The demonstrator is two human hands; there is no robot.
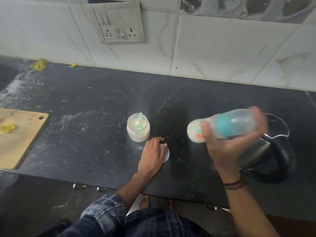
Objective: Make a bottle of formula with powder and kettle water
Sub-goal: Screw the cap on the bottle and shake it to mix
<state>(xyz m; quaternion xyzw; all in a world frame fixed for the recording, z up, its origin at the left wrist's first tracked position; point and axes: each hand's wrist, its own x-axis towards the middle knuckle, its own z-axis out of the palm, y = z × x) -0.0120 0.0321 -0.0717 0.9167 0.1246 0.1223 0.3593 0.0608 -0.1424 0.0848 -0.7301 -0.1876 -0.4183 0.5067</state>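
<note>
My right hand [229, 144] grips a baby bottle [222, 125] lying almost sideways in the air, its clear cap to the right and milky base to the left; it is motion-blurred. An open jar of white powder [138, 128] stands on the black counter [95, 103], a green scoop [139, 121] stuck in it. My left hand [153, 154] rests flat on the jar's white lid [167, 153], just in front of the jar. The kettle [270, 147], steel with a black handle, stands at the right behind my right hand with its clear lid raised.
A wooden cutting board [18, 135] with a yellow scrap lies at the left counter edge. A yellow cloth [39, 64] sits far left by the tiled wall. A socket panel [118, 24] is on the wall. The counter's front edge runs by my body.
</note>
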